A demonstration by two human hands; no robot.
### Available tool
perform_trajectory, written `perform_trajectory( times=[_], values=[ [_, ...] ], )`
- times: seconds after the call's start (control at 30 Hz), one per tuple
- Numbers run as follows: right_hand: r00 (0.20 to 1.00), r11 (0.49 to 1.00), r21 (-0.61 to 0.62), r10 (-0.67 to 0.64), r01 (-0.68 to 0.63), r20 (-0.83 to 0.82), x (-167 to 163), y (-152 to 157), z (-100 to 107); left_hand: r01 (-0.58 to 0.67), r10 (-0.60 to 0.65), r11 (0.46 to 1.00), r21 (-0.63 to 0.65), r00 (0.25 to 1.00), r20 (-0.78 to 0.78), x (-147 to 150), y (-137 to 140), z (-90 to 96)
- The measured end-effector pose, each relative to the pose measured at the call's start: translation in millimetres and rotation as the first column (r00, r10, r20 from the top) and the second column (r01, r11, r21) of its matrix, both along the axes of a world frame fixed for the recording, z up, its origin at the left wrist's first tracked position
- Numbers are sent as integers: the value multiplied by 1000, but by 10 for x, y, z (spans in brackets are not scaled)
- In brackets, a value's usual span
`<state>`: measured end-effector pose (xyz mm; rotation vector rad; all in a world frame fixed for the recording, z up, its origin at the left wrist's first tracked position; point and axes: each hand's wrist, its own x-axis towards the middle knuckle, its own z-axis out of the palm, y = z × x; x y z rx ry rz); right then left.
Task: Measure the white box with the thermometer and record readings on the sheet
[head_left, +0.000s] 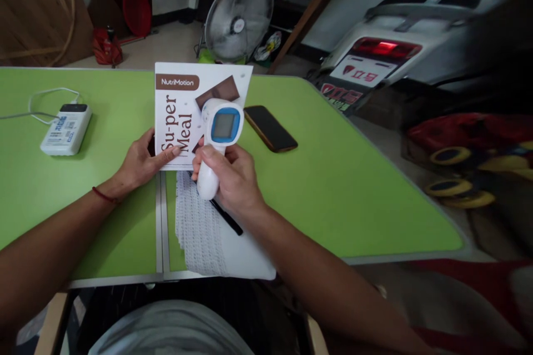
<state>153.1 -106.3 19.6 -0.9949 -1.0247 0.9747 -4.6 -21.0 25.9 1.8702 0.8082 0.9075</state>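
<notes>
My right hand (233, 175) is wrapped round the handle of a white infrared thermometer (209, 180), whose small grey screen has a blue frame and faces me. Behind it stands a white NutriMotion "Su-per Meal" box (177, 108) with brown print. The box's lower left corner is gripped by my left hand (145, 161), thumb on the front face, other fingers mostly hidden behind. Below both hands lie printed sheets (202, 249) and a black pen (227, 216), partly covered by my right hand and forearm.
On the green folding table (333, 194), a dark phone (271, 128) lies right of the box. A white power bank (69, 128) with a cable sits at the left. Beyond the table are a fan (239, 16) and a white scooter (375, 50).
</notes>
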Motion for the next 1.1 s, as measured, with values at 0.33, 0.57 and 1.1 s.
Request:
perform_trajectory(
  times=[0.33, 0.57, 1.1],
  values=[
    [992, 1000, 19, 23, -21, -126, -4, -6, 2, 9, -9, 1000, 1, 1000, 8, 1, -11, 22],
    [995, 1000, -14, 10, -12, -101, 5, -14, 30, 21, -21, 1000, -10, 999, 26, 4, 4, 8],
    [707, 974, -216, 204, -74, 677, 817, -254, 389, -62, 54, 997, 47, 986, 157, 1, 143, -110]
  ],
)
